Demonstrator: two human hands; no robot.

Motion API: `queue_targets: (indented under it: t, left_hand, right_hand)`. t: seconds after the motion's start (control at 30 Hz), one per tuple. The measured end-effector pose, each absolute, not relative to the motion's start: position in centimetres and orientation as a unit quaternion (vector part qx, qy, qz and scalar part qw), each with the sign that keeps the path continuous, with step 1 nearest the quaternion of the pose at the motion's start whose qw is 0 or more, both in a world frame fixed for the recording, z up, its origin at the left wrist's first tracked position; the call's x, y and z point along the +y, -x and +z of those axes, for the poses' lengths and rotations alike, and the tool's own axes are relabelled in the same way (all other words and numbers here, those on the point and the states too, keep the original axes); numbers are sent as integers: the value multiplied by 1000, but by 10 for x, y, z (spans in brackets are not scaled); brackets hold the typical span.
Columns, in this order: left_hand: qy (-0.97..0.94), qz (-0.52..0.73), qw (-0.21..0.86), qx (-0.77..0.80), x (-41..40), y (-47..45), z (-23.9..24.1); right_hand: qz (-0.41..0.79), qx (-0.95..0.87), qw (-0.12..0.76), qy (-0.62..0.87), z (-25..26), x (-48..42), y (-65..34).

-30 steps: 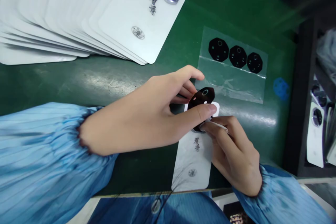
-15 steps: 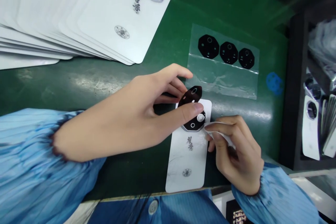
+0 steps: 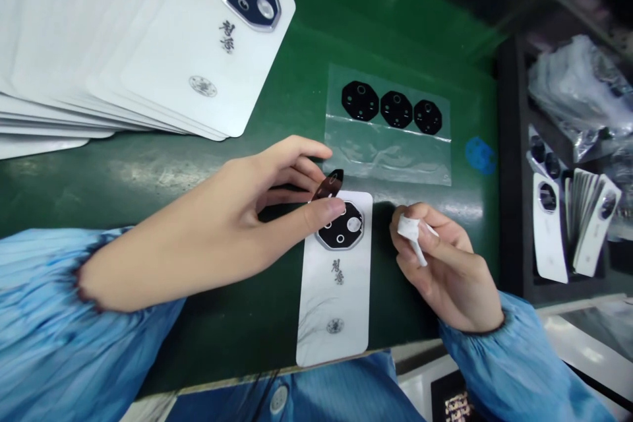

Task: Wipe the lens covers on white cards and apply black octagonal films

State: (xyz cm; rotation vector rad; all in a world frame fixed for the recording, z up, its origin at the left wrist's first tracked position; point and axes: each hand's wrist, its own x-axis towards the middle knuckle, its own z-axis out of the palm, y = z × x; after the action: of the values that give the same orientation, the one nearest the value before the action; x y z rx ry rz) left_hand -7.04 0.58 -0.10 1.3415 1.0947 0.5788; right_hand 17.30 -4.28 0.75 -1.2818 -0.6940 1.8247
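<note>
A white phone back cover [image 3: 332, 297] lies flat near the table's front edge, its dark octagonal camera plate [image 3: 341, 227] at the far end. My left hand [image 3: 281, 204] reaches over that end, with a thin dark octagonal film [image 3: 330, 186] tilted up between thumb and fingers. The thumb tip rests at the camera plate's upper left; whether it touches the plate I cannot tell. To the right of the cover, my right hand [image 3: 442, 257] pinches a small folded white wipe [image 3: 411, 229] and is apart from the cover.
Many white back covers [image 3: 163, 72] are fanned in a stack at the upper left. Beyond the cover lies a clear plastic sheet [image 3: 395, 165] with black octagonal stickers [image 3: 396, 109]. A blue sticker [image 3: 479, 155] is beside it. A black tray [image 3: 519, 224] at the right holds covers and plastic bags.
My right hand has pulled away from the cover's right edge with the wipe and turned. My left hand keeps hold of the film beside the camera plate. The whole view has shifted.
</note>
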Motion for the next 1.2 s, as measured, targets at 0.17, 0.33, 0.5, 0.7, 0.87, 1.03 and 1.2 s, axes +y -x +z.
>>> queue_targets:
  t: [0.17, 0.33, 0.5, 0.7, 0.87, 1.03, 1.2]
  left_hand:
    - [-578, 241, 618, 475, 7, 69, -1]
    - [-563, 248, 629, 475, 8, 69, 1]
    - [-556, 243, 640, 472, 8, 68, 3]
    - [-529, 241, 676, 453, 14, 67, 8]
    - [-467, 299, 712, 431, 21, 65, -1]
    - [-483, 339, 678, 438, 32, 57, -23]
    - [-500, 372, 641, 449, 39, 63, -11]
  right_hand:
    - [723, -282, 395, 492, 6, -45, -173]
    - [717, -299, 395, 491, 5, -46, -174]
    - [712, -304, 394, 496, 4, -47, -174]
    - [721, -297, 393, 488, 8, -49, -167]
    - [735, -327, 359, 473, 19, -51, -148]
    - [713, -479, 284, 426, 40, -50, -98]
    - [647, -694, 246, 201, 72, -41, -5]
